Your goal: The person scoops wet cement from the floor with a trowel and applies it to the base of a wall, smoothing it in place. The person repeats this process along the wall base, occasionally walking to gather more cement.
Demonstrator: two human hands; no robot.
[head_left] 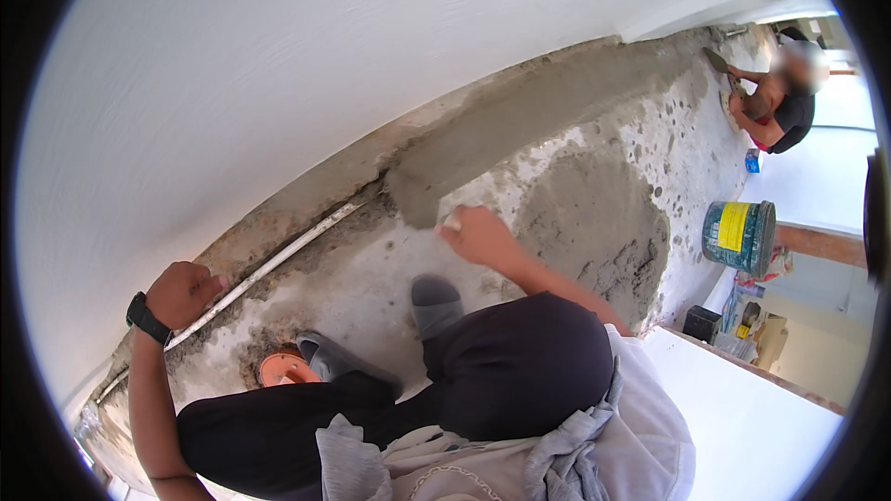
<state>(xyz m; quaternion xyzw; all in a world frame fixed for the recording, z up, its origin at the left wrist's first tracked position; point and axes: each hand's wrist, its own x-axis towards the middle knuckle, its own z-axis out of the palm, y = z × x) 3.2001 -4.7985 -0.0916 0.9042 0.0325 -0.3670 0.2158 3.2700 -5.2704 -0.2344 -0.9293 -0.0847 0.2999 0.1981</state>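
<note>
Wall point(241, 74), white, fills the upper left of the frame. Wet cement point(529, 134) runs in a grey strip from centre to upper right, where a co-worker point(792, 119) bends low. White pipe point(306, 239) slants across the lower left; a teal bucket point(713, 230) stands at the right. At centre, the right hand point(484, 237) curls beside the strip's end; its grip I cannot tell. Left hand point(186, 295), in a closed fist, is at the pipe. Smallest is the co-worker's trowel point(715, 59), upper right.

The pipe point(278, 262) is white, the mortar point(594, 213) grey, the bucket point(756, 239) teal and yellow.
</note>
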